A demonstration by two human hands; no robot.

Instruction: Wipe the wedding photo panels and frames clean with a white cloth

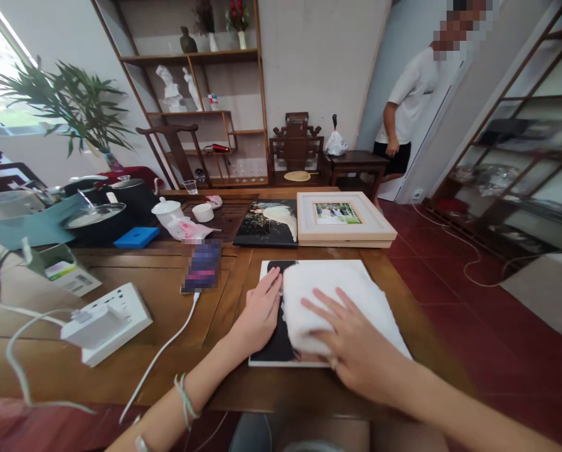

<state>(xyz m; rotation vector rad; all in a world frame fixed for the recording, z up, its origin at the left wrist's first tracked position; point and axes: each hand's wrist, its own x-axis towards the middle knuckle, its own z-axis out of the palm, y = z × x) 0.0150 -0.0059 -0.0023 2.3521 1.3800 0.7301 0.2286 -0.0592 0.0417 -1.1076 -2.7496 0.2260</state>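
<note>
A flat picture panel (pixel 271 358) with a dark left part and white edges lies on the wooden table in front of me. On top of it rests a folded white cloth (pixel 337 282), thick and soft-looking, which hides much of the picture. My left hand (pixel 262 311) lies flat on the panel's dark left side, fingers together and stretched out, close to the cloth's edge. With fingers spread, my right hand (pixel 349 342) presses on the cloth from above; its thumb is near the cloth's front edge.
Behind lie a dark picture panel (pixel 266 226) and a light wooden frame (pixel 347 235). A phone (pixel 202 267) on a white cable, a power strip (pixel 116 323), a small box (pixel 64 270) and teaware (pixel 167 210) stand to the left. A person (pixel 408 103) stands by the doorway.
</note>
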